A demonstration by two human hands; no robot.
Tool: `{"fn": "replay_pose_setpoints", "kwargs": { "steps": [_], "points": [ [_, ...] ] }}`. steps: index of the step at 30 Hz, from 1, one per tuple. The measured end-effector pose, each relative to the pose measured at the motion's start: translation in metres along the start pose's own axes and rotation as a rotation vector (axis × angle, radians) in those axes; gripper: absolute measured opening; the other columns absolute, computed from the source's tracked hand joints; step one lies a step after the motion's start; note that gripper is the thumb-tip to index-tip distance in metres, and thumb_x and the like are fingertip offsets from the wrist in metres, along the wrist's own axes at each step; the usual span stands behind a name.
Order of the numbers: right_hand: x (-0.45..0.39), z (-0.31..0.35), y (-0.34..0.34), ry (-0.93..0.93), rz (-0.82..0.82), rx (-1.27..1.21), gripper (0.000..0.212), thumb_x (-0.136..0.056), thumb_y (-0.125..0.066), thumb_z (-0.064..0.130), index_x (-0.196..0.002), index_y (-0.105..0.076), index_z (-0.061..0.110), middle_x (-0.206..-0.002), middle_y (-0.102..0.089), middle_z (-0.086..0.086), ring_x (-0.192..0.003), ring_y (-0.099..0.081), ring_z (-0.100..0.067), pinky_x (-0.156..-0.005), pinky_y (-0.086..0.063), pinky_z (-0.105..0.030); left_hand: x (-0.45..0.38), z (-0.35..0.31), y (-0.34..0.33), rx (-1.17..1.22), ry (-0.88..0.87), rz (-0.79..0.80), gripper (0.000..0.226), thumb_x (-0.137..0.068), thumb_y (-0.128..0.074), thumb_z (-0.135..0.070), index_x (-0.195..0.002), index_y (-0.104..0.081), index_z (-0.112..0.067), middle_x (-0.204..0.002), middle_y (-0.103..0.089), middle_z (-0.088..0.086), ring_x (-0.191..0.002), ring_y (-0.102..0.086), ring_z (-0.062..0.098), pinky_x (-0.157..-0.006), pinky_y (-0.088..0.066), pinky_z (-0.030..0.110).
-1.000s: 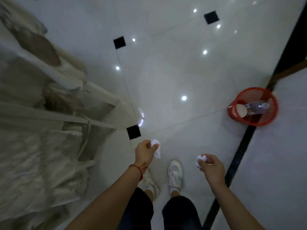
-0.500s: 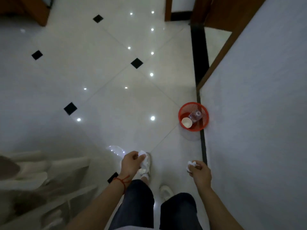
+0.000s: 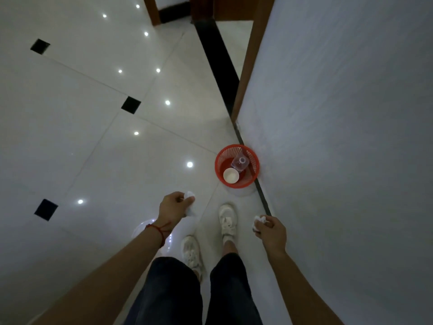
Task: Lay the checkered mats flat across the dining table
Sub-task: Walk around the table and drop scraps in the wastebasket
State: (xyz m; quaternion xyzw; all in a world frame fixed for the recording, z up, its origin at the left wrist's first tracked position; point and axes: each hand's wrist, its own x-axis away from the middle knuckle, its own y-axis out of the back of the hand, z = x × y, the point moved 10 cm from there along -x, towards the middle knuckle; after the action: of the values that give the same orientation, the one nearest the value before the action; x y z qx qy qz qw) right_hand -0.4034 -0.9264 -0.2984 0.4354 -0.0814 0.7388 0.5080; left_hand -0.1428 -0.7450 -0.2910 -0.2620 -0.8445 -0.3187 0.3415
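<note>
No checkered mats or dining table appear in view. The left hand grips a crumpled white tissue; the right hand pinches another wad. A red mesh basket holding a cup stands against the wall.

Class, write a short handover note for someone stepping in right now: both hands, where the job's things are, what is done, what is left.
Left hand grips a crumpled white tissue. Right hand grips another white wad.
A red wastebasket stands ahead by the wall, holding a paper cup and a clear bottle.
Neither mats nor dining table are in view, so mat progress cannot be judged.
Left: probably bin both wads, then lay the mats.
</note>
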Motion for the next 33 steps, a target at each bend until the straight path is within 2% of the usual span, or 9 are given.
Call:
{"fn": "replay_pose_setpoints", "kwargs": {
  "steps": [2, 6, 11, 14, 16, 21, 25, 29, 33],
  "points": [
    [-0.023, 0.004, -0.001, -0.023, 0.014, 0.02, 0.017, -0.083, -0.065, 0.006, -0.07, -0.058, 0.016, -0.067, -0.062, -0.008, -0.066, -0.061, -0.022, -0.073, -0.052, -0.036, -0.021, -0.016, -0.028, 0.026, 0.012, 0.018, 0.015, -0.081, -0.068, -0.013, -0.074, -0.058, -0.005, -0.078, -0.059, 0.016, -0.078, -0.063, 0.033, -0.072, -0.058, 0.047],
    [-0.072, 0.018, -0.006, -0.017, 0.027, 0.044, 0.01, -0.082, -0.065, 0.002, -0.077, -0.059, 0.008, -0.067, -0.061, -0.004, -0.066, -0.06, -0.021, -0.058, -0.052, -0.021, -0.061, -0.033, -0.089, 0.128, 0.075, 0.045, 0.014, -0.083, -0.065, -0.014, -0.085, -0.059, -0.002, -0.079, -0.059, 0.013, -0.08, -0.059, 0.031, -0.046, -0.053, 0.021],
    [-0.134, 0.037, -0.023, 0.008, 0.041, 0.149, 0.011, -0.079, -0.068, 0.003, -0.086, -0.062, 0.009, -0.076, -0.064, -0.009, -0.075, -0.063, -0.026, -0.073, -0.055, -0.04, -0.114, -0.034, -0.14, 0.113, 0.127, 0.062, 0.034, -0.084, -0.065, -0.018, -0.107, -0.06, 0.007, -0.107, -0.063, 0.026, -0.091, -0.062, 0.035, -0.065, -0.056, 0.034],
    [-0.173, 0.037, -0.04, 0.005, 0.057, 0.198, 0.013, -0.078, -0.069, 0.006, -0.089, -0.062, 0.008, -0.085, -0.065, -0.013, -0.084, -0.066, -0.031, -0.081, -0.056, -0.044, -0.146, -0.031, -0.156, 0.069, 0.146, 0.047, 0.037, -0.086, -0.063, -0.019, -0.112, -0.058, 0.006, -0.114, -0.061, 0.026, -0.101, -0.062, 0.038, -0.08, -0.056, 0.042],
    [-0.197, 0.028, -0.051, -0.021, 0.061, 0.231, 0.015, -0.078, -0.069, 0.007, -0.091, -0.062, 0.009, -0.091, -0.067, -0.015, -0.089, -0.066, -0.033, -0.084, -0.055, -0.047, -0.165, -0.027, -0.166, 0.03, 0.148, 0.05, 0.039, -0.086, -0.062, -0.021, -0.114, -0.057, 0.006, -0.117, -0.061, 0.025, -0.103, -0.062, 0.039, -0.083, -0.055, 0.043],
    [-0.24, 0.012, -0.072, -0.06, 0.045, 0.262, 0.023, -0.079, -0.068, 0.008, -0.1, -0.063, 0.002, -0.103, -0.067, -0.02, -0.093, -0.066, -0.035, -0.086, -0.054, -0.049, -0.202, -0.002, -0.19, -0.024, 0.181, 0.091, 0.048, -0.086, -0.061, -0.023, -0.126, -0.051, 0.002, -0.125, -0.058, 0.022, -0.104, -0.062, 0.035, -0.071, -0.056, 0.033],
    [-0.258, 0.001, -0.082, -0.096, 0.055, 0.201, 0.019, -0.078, -0.07, 0.016, -0.095, -0.061, 0.016, -0.103, -0.065, -0.015, -0.094, -0.066, -0.032, -0.087, -0.054, -0.047, -0.212, 0.012, -0.206, 0.163, 0.271, 0.142, 0.048, -0.089, -0.057, -0.023, -0.131, -0.047, -0.003, -0.129, -0.056, 0.019, -0.1, -0.061, 0.03, -0.053, -0.054, 0.019],
    [-0.253, -0.004, -0.08, -0.153, 0.083, 0.146, 0.049, -0.08, -0.069, 0.02, -0.125, -0.053, 0.011, -0.097, -0.061, -0.007, -0.09, -0.066, -0.025, -0.089, -0.053, -0.043, -0.203, 0.008, -0.2, 0.277, 0.291, 0.144, 0.048, -0.091, -0.054, -0.024, -0.136, -0.044, -0.007, -0.133, -0.053, 0.016, -0.111, -0.055, 0.029, -0.079, -0.053, 0.032],
    [-0.231, 0.003, -0.069, -0.171, 0.078, 0.168, 0.043, -0.084, -0.064, 0.018, -0.125, -0.054, 0.007, -0.098, -0.062, -0.009, -0.092, -0.064, -0.023, -0.091, -0.053, -0.041, -0.178, -0.002, -0.173, 0.087, 0.207, 0.112, 0.045, -0.092, -0.051, -0.027, -0.132, -0.048, -0.004, -0.132, -0.054, 0.017, -0.113, -0.054, 0.03, -0.094, -0.049, 0.041]
  ]
}}
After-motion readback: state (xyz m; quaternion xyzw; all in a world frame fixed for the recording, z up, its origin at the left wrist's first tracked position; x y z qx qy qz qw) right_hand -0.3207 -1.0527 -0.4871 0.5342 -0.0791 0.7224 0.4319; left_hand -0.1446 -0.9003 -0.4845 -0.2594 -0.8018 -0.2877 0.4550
